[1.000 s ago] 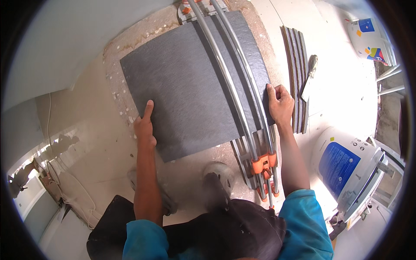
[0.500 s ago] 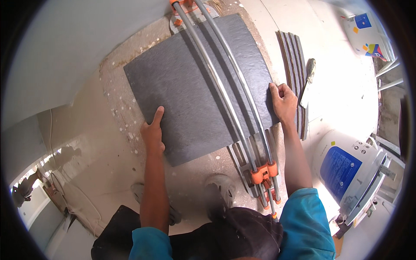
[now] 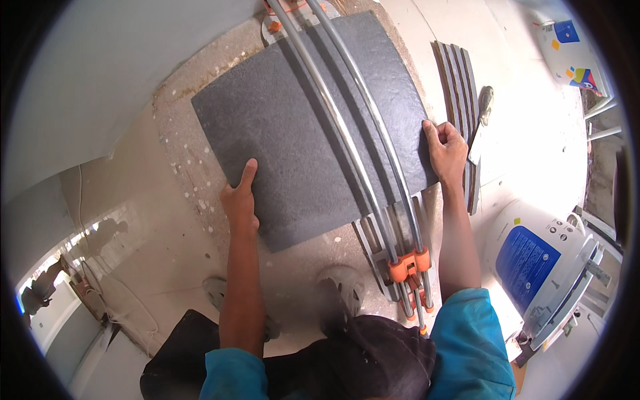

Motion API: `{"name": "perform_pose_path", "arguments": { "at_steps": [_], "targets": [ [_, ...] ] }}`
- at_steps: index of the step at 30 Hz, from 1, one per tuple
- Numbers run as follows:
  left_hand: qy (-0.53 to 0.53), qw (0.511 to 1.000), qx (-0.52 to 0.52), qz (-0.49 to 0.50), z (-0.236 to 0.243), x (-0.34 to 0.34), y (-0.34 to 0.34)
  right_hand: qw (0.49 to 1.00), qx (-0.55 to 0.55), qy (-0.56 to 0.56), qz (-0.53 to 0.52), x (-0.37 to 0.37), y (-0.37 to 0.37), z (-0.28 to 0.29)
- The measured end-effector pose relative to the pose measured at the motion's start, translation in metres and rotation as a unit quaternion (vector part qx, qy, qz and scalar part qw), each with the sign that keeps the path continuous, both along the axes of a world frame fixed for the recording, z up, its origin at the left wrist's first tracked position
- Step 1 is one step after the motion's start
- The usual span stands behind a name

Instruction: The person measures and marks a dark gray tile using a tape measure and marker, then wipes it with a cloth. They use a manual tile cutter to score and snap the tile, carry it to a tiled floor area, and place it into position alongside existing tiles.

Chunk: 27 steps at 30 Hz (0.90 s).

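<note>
My left hand point(image 3: 239, 200) holds the left edge of a large dark grey tile point(image 3: 280, 147), thumb on top, other fingers mostly hidden. My right hand point(image 3: 445, 152) grips the tile's right edge with thumb and curled fingers. The tile lies on a tile cutter beneath two long steel rails point(image 3: 353, 152); the cutter's orange carriage point(image 3: 408, 265) sits at the near end, below the tile. Just right of my right hand lie several narrow tile strips point(image 3: 445, 77) and a putty knife point(image 3: 480, 127).
A white bucket with a blue label point(image 3: 517, 260) stands at lower right, another point(image 3: 563, 53) at upper right. A pale wall point(image 3: 80, 80) rises at upper left. Cables point(image 3: 83, 247) run along the left. My feet point(image 3: 340, 280) are below the speckled board point(image 3: 183, 153) under the cutter.
Compared with one second ago, both hands and the tile have shifted to the right relative to the rails. The grip on both edges is unchanged, and the carriage remains at the near end.
</note>
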<state>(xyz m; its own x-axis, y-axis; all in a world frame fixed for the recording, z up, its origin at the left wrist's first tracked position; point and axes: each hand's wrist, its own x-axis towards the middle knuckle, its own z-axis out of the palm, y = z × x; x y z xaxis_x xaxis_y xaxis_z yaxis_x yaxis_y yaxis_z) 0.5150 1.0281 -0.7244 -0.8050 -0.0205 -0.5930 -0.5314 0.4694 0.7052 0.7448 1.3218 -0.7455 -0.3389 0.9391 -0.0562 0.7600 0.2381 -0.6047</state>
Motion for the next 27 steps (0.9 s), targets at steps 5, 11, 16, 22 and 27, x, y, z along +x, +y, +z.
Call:
{"name": "perform_pose_path", "arguments": {
  "at_steps": [5,11,16,22,27],
  "targets": [
    [-0.021,0.996,-0.092,0.003,-0.006,-0.002,0.000,1.000,0.010,-0.014,0.005,0.003,-0.001,-0.005],
    [0.009,0.997,-0.081,0.008,-0.012,0.001,-0.001,1.000,0.012,0.014,-0.001,0.003,0.001,-0.003],
    [0.008,0.996,-0.086,0.016,-0.017,-0.004,-0.004,1.000,-0.007,0.005,0.012,0.001,0.000,0.002],
    [0.056,0.998,0.014,-0.013,-0.029,0.000,-0.014,1.000,0.016,-0.010,0.013,0.002,0.000,0.002],
    [0.067,0.997,-0.030,0.023,-0.030,0.000,-0.014,0.999,-0.020,0.029,-0.018,-0.001,-0.002,0.012]
  ]
}}
